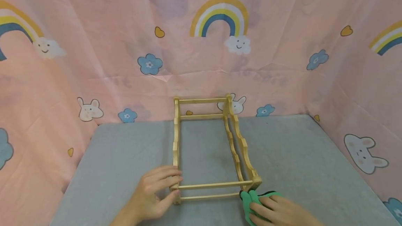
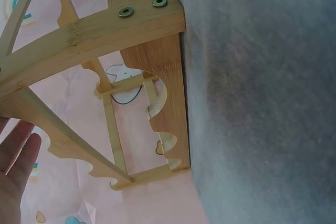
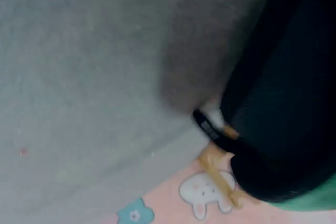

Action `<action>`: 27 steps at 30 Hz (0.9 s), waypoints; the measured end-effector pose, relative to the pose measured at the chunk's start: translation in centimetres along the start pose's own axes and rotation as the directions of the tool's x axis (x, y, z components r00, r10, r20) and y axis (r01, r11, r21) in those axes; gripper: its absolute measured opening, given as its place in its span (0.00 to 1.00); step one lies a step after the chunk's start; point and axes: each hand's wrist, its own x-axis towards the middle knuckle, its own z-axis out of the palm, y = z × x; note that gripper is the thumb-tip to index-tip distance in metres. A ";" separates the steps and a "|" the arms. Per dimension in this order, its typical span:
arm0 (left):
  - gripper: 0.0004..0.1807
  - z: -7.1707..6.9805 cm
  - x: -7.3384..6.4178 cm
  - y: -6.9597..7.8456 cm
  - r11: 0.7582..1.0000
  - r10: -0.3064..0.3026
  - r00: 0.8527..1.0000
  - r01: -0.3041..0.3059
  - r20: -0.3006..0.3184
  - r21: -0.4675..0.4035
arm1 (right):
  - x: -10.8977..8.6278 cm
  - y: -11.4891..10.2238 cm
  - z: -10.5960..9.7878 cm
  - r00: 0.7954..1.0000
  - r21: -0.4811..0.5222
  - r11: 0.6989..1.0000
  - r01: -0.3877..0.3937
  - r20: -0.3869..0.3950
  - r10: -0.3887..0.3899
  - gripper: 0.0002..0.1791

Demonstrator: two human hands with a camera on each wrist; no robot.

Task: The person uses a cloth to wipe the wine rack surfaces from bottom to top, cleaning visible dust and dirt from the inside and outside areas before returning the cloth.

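A light wooden rack (image 1: 213,185) with scalloped side rails lies lengthwise on the grey tabletop. My left hand (image 1: 155,193) grips its near left corner, fingers over the side rail and thumb at the front post. In the left wrist view, that hand's fingertips (image 2: 31,150) show beside a notched rail (image 2: 73,148), and two metal screw heads sit in the end bar. Bunched in my right hand (image 1: 279,212) is a green cloth (image 1: 246,205) with black edging, held right by the near right corner. Its dark underside (image 3: 294,103) and a black loop (image 3: 212,134) fill much of the right wrist view.
The grey tabletop (image 1: 125,156) extends on both sides of the rack. A pink fabric backdrop (image 1: 201,65) printed with rainbows, rabbits and flowers hangs behind it and along both sides. The rack's far end stands close to the back fabric.
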 end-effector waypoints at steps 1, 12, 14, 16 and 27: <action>0.11 0.0 0.0 0.0 1.000 0.002 1.000 -0.002 -0.001 0.001 | 0.2 -0.1 0.3 1.000 -0.016 1.000 0.002 0.021 -0.002 0.20; 0.10 0.1 0.1 0.0 1.000 0.009 1.000 -0.009 0.010 -0.003 | 2.1 -0.9 3.4 0.995 -0.022 0.998 -0.053 0.086 0.054 0.21; 0.10 0.1 0.1 0.0 1.000 -0.001 1.000 0.001 0.014 -0.003 | 2.5 -1.0 3.7 0.995 -0.002 0.998 -0.070 0.072 0.070 0.21; 0.10 0.1 0.1 0.1 1.000 -0.004 1.000 0.004 0.012 -0.001 | 3.1 -1.0 3.8 0.994 0.022 0.996 -0.081 0.069 0.079 0.22; 0.09 -0.2 0.1 0.4 0.999 -0.040 0.999 0.040 0.024 -0.013 | 8.1 -1.8 5.5 0.998 0.045 0.999 0.009 0.065 -0.012 0.12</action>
